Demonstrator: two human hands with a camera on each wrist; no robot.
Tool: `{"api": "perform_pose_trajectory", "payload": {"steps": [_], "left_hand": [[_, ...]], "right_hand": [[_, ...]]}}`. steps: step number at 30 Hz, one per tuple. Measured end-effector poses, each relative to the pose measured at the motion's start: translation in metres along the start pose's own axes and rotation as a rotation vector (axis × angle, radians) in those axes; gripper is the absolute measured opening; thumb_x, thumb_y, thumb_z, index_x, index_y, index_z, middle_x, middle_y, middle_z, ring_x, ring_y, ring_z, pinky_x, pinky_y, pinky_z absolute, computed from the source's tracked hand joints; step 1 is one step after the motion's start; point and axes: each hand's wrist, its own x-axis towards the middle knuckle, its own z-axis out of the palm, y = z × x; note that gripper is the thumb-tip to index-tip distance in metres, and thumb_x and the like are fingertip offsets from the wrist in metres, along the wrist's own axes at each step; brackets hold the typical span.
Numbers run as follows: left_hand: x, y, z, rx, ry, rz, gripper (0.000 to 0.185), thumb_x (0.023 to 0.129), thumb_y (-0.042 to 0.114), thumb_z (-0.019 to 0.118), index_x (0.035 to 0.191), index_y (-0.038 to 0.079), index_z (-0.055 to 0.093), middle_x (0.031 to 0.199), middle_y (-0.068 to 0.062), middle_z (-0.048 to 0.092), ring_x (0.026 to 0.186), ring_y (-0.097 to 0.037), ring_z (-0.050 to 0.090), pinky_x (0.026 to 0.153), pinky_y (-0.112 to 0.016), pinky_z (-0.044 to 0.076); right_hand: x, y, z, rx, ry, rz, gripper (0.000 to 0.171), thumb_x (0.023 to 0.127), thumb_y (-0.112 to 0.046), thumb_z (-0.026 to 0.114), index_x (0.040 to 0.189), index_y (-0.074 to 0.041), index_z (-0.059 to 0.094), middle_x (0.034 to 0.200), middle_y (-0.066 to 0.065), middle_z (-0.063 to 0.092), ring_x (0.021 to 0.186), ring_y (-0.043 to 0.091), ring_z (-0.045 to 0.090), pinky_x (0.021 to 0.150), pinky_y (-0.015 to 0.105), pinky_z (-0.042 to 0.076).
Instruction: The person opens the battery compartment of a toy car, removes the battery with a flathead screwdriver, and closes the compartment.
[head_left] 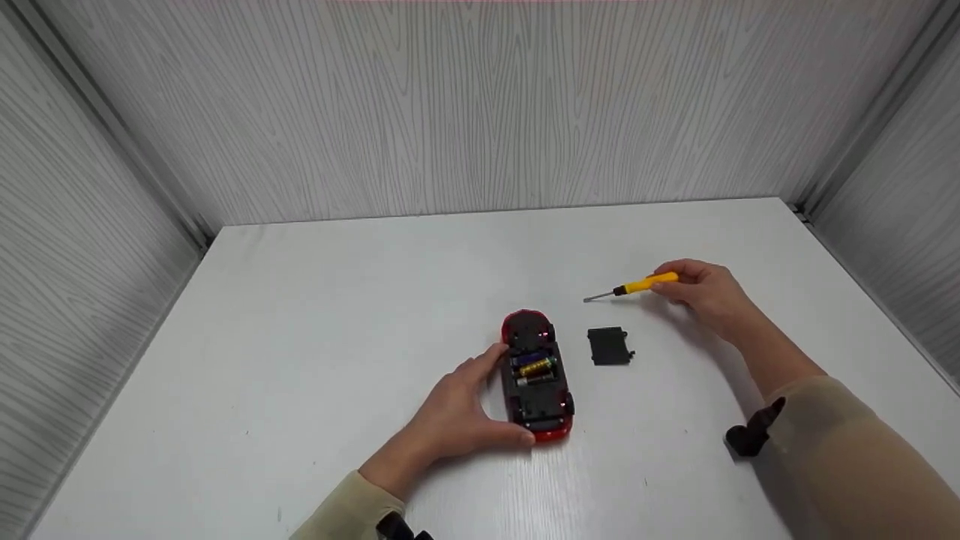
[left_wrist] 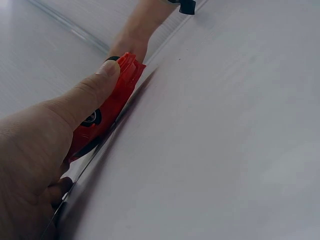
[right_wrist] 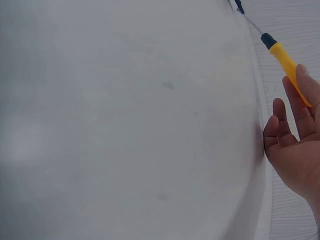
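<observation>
A red toy car (head_left: 541, 401) lies upside down on the white table, its dark underside facing up. Several batteries (head_left: 535, 367) sit in its uncovered battery compartment. My left hand (head_left: 457, 412) grips the car from the left, thumb at the near end and fingers along the far left side; the left wrist view shows the thumb (left_wrist: 95, 87) pressed on the red body. With thumb and fingers my right hand (head_left: 705, 296) pinches the yellow handle of a screwdriver (head_left: 645, 284), its metal tip pointing left. Between car and right hand lies a black battery cover (head_left: 610, 346).
The white table (head_left: 337, 315) carries these things near its middle and right. Pale wood-grain panels stand behind it (head_left: 480, 112) and along both sides. A black wrist strap piece (head_left: 752, 431) hangs at the right sleeve.
</observation>
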Motion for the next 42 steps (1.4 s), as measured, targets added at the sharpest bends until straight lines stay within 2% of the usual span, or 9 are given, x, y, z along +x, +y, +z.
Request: {"api": "perform_pose_trajectory", "payload": {"steps": [9,16,25,37,42], "left_hand": [[-0.001,0.001,-0.001,0.003,-0.003,-0.005,0.129,0.060,0.071,0.094,0.167,0.028,0.036,0.157,-0.007,0.052,0.144,-0.027,0.047,0.118,-0.051,0.038],[0.000,0.002,-0.002,0.000,-0.007,-0.016,0.127,0.060,0.070,0.094,0.166,0.030,0.037,0.156,-0.007,0.053,0.143,-0.027,0.048,0.117,-0.052,0.039],[0.000,0.001,-0.001,0.002,-0.005,-0.007,0.128,0.060,0.070,0.094,0.166,0.029,0.037,0.155,-0.008,0.054,0.142,-0.027,0.049,0.117,-0.051,0.039],[0.000,0.000,0.001,0.002,-0.003,-0.007,0.129,0.059,0.072,0.094,0.167,0.031,0.036,0.158,-0.009,0.052,0.145,-0.028,0.047,0.117,-0.053,0.038],[0.000,-0.001,0.000,0.001,0.004,0.011,0.127,0.060,0.070,0.094,0.166,0.029,0.037,0.154,-0.007,0.054,0.141,-0.025,0.050,0.116,-0.051,0.039]], "right_hand": [[0.000,0.006,0.000,-0.139,-0.020,0.021,0.035,0.101,-0.028,0.075,0.130,-0.009,0.073,0.134,0.008,0.067,0.126,0.026,0.047,0.104,0.035,0.038],[0.000,0.008,0.001,-0.211,-0.020,0.012,0.036,0.099,-0.034,0.077,0.127,-0.012,0.074,0.132,0.008,0.066,0.120,0.025,0.050,0.095,0.033,0.044],[0.000,0.012,-0.001,-0.162,-0.028,0.020,0.042,0.098,-0.036,0.078,0.132,-0.012,0.072,0.134,0.006,0.067,0.125,0.023,0.049,0.101,0.033,0.041],[-0.001,0.015,-0.004,-0.060,0.006,0.046,0.053,0.098,-0.041,0.078,0.142,-0.014,0.065,0.139,0.003,0.068,0.126,0.020,0.055,0.102,0.029,0.044],[-0.007,0.009,-0.005,-0.043,0.031,-0.012,0.052,0.098,-0.039,0.079,0.141,-0.012,0.065,0.140,0.007,0.068,0.121,0.016,0.060,0.096,0.021,0.050]]}}
